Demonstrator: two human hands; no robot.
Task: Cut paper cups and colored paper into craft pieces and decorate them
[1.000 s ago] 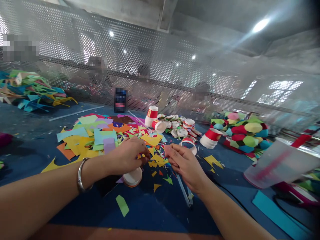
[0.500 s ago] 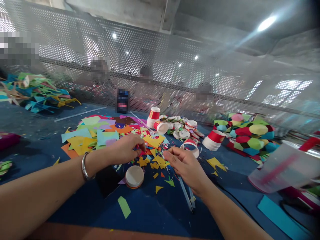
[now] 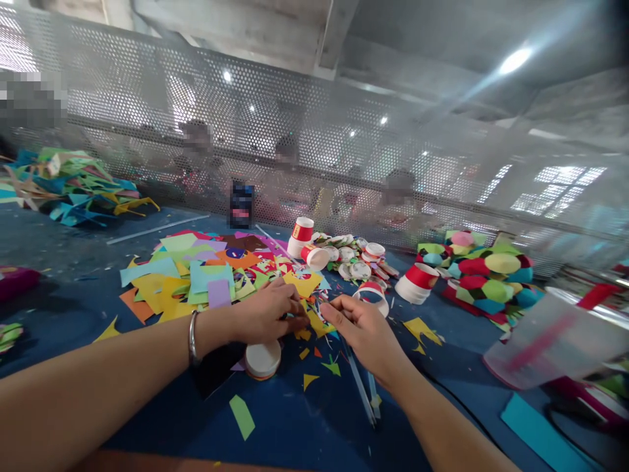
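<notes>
My left hand (image 3: 272, 311), with a silver bangle (image 3: 194, 337) on the wrist, reaches over the yellow paper scraps (image 3: 317, 322) with its fingers apart and bent down. Nothing shows in its grip. Just under that wrist stands a small round white paper cup piece (image 3: 263, 360). My right hand (image 3: 358, 331) is closed in a pinch, thumb against forefinger; whatever lies between the fingertips is too small or hidden to name. Beneath it lie thin clear sticks (image 3: 361, 387). A cut red-and-white cup ring (image 3: 372, 298) is close behind its knuckles.
Coloured paper sheets (image 3: 170, 288) are heaped left of centre. Behind stand paper cups (image 3: 301, 237) and a pile of round discs (image 3: 351, 255). Coloured paper balls (image 3: 484, 269) and a frosted tumbler (image 3: 550, 341) are at right. A black cable (image 3: 457, 403) crosses the blue table.
My left hand has moved right and toward me, from the paper heap to the yellow scraps, and its fingers have spread. My right hand stays nearly in place, still pinched.
</notes>
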